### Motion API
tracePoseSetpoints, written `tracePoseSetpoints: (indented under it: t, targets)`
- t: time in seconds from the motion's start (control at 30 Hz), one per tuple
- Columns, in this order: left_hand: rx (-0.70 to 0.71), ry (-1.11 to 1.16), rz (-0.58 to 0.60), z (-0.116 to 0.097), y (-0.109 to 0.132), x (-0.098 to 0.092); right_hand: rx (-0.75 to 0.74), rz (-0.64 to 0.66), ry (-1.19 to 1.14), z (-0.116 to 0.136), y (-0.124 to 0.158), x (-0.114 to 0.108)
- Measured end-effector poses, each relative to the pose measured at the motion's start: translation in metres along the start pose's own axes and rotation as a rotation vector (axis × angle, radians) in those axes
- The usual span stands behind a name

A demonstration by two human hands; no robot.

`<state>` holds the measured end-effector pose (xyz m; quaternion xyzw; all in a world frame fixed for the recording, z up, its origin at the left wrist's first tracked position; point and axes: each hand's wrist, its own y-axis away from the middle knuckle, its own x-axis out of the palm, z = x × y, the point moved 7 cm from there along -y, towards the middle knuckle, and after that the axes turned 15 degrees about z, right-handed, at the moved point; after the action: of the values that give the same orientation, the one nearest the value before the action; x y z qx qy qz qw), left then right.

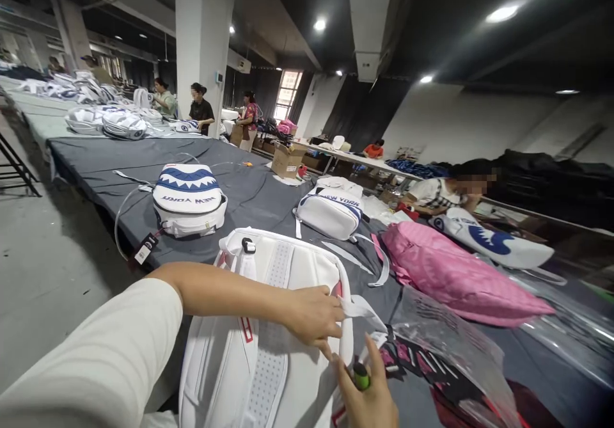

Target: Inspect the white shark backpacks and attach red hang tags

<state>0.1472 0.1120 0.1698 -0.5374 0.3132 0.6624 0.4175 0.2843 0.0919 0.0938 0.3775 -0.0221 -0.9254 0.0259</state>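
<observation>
A white backpack [307, 370] lies on the table right in front of me, its padded back panel and shoulder straps facing up. My left hand [314, 316] reaches across it with curled fingers, closed on a white webbing strap [359, 308] at the bag's right edge. Just below, my right hand [369, 396] is beside the same edge, thumb and forefinger apart. A small green-and-black tool [361, 377] is tucked in its grip; only one rounded end shows, so its kind is unclear. The fingertips of both hands nearly meet.
Two white-and-blue backpacks [189, 201] [330, 210] stand farther back. To the right are a pink bag [455, 271], clear plastic [451, 332] and black-and-pink tags [422, 361]. A person [441, 191] leans at the right; several others work farther off.
</observation>
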Motion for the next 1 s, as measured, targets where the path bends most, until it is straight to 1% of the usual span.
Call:
tracePoseSetpoints:
  t: [0.07,0.17,0.23,0.33,0.4,0.5,0.57,0.6,0.63,0.7,0.73,0.8,0.87,0.93,0.97,1.0]
  targets:
    - [-0.009,0.005,-0.036,0.007,-0.001,0.006,0.01,0.02,0.055,0.001,-0.002,0.004]
    - [-0.016,-0.007,-0.045,0.028,-0.005,0.014,0.035,0.095,0.109,0.0,-0.01,0.011]
    - [-0.02,-0.027,-0.067,0.045,-0.006,0.015,0.059,0.151,0.101,-0.002,-0.016,0.016]
    - [-0.036,-0.082,-0.09,0.071,-0.003,0.01,0.09,0.198,0.083,-0.004,-0.023,0.02]
    - [-0.023,-0.112,-0.059,0.088,0.001,0.006,0.112,0.209,0.089,-0.004,-0.023,0.021]
    - [-0.054,-0.138,0.002,0.114,0.007,0.002,0.139,0.226,0.096,-0.002,-0.022,0.023]
    - [-0.113,-0.159,0.015,0.124,0.011,0.0,0.14,0.234,0.103,-0.002,-0.021,0.024]
    - [-0.138,-0.166,0.011,0.125,0.013,0.0,0.138,0.241,0.109,-0.003,-0.022,0.026]
    - [-0.158,-0.166,0.006,0.122,0.014,0.001,0.135,0.247,0.114,-0.005,-0.023,0.027]
    - [-0.18,-0.129,0.007,0.111,0.015,0.005,0.124,0.266,0.113,-0.012,-0.028,0.029]
    - [-0.171,-0.097,0.018,0.102,0.014,0.009,0.115,0.278,0.102,-0.016,-0.031,0.029]
    - [-0.114,-0.027,0.051,0.078,0.011,0.015,0.095,0.29,0.078,-0.021,-0.031,0.023]
    - [-0.066,0.036,0.071,0.046,0.009,0.014,0.092,0.255,0.073,-0.023,-0.018,0.005]
    - [-0.057,0.087,0.069,0.017,0.012,0.01,0.097,0.169,0.083,-0.018,0.008,-0.02]
    - [-0.075,0.108,0.054,0.01,0.016,0.01,0.061,0.154,0.054,-0.012,0.02,-0.028]
    - [-0.099,0.13,0.041,0.012,0.02,0.013,0.026,0.14,0.035,-0.006,0.027,-0.035]
